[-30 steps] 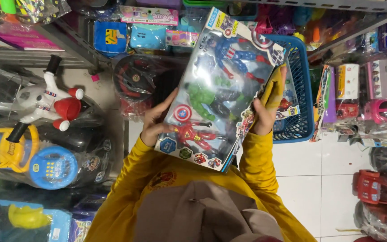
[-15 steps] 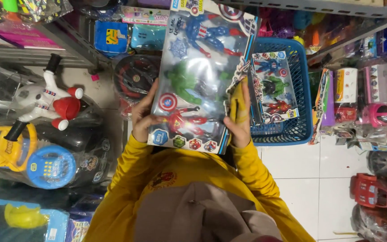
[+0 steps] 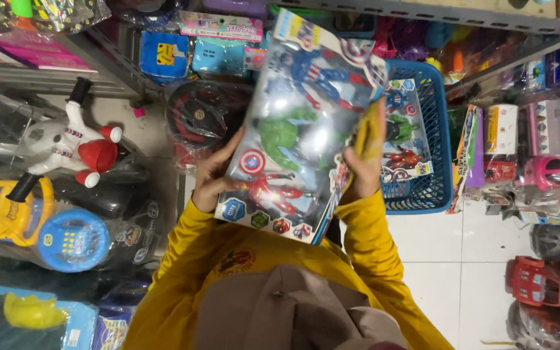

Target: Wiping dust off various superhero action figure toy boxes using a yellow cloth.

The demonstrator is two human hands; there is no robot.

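above blue basket (image 3: 437,170): toy box (image 3: 296,129), clear front, coloured figures; both hands' fingers clamped on edges.

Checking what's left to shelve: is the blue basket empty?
No: the blue basket holds another boxed figure set, seen behind the toy box gripped by the left hand and right hand.

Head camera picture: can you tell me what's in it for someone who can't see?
Two hands, left hand and right hand, hold up a big toy box with action figures behind clear plastic. Behind it sits a blue basket with another toy box inside, and toy-filled shelves stand around.
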